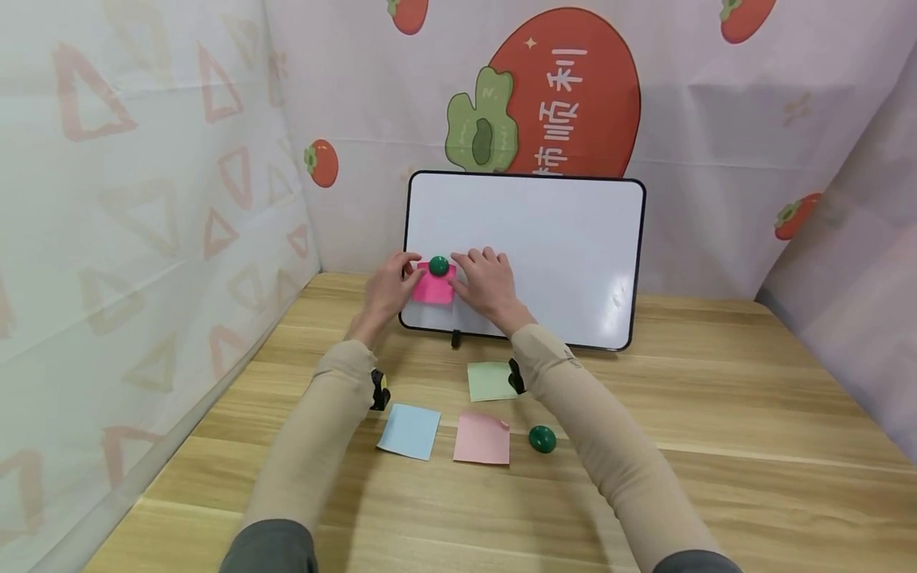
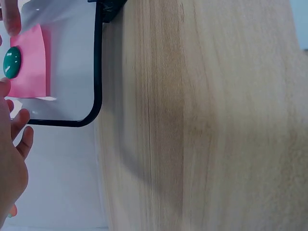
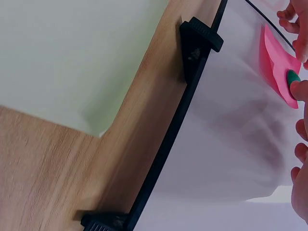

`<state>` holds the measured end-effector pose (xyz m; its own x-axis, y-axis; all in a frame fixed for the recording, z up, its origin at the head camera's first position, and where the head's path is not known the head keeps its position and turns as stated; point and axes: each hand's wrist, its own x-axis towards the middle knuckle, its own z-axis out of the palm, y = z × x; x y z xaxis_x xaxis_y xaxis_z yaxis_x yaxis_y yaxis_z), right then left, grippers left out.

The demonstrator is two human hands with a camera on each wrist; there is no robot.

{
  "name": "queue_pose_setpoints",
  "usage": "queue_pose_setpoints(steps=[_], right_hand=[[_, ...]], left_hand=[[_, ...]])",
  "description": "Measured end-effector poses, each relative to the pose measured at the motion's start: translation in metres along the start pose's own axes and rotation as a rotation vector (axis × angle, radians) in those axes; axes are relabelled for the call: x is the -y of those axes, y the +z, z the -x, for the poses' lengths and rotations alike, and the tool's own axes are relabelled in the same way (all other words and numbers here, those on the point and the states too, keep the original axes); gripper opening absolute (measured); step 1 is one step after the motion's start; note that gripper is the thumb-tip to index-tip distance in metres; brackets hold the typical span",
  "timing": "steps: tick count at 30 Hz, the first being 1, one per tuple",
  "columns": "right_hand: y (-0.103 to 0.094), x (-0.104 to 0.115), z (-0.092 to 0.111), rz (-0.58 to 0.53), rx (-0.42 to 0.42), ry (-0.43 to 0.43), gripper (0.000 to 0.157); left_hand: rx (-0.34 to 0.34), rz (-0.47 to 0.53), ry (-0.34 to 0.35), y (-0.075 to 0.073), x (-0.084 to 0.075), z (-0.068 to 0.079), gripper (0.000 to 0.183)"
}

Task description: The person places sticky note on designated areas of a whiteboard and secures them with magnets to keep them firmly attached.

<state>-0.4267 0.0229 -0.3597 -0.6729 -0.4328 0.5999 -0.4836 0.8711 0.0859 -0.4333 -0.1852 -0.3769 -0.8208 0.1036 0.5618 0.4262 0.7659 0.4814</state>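
Note:
A bright pink sticky note [image 1: 433, 291] lies against the lower left of a black-framed whiteboard [image 1: 559, 247]. On its upper part sits a round green magnet [image 1: 439, 266]. My left hand [image 1: 385, 290] is at the note's left edge, fingers loosely bent, with the thumb close to the paper. At the right edge is my right hand [image 1: 490, 280], its fingers spread against the board. In the right wrist view, the right thumb [image 3: 299, 90] is beside the green magnet [image 3: 292, 77]. The note's lower edge stands slightly off the board.
Blue [image 1: 410, 432], light pink [image 1: 482, 439] and pale green [image 1: 490, 381] sticky notes lie on the wooden table [image 1: 752, 414]. Another green magnet [image 1: 542, 438] rests to the right of the light pink note. Black feet [image 3: 195, 45] support the whiteboard; a patterned cloth hangs behind.

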Motion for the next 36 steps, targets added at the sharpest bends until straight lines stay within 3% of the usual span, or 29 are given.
queue_pose_setpoints(steps=[10, 26, 36], right_hand=[[-0.012, -0.005, 0.013, -0.038, 0.078, 0.003, 0.050], [-0.027, -0.017, 0.044, -0.093, 0.146, -0.042, 0.053], [-0.037, -0.031, 0.067, -0.150, 0.183, -0.036, 0.054]], left_hand=[[0.029, 0.033, -0.015, -0.006, 0.001, 0.007, 0.031], [0.127, 0.058, 0.042, -0.009, -0.001, 0.027, 0.033], [0.169, 0.050, 0.124, -0.015, -0.016, 0.031, 0.035]])
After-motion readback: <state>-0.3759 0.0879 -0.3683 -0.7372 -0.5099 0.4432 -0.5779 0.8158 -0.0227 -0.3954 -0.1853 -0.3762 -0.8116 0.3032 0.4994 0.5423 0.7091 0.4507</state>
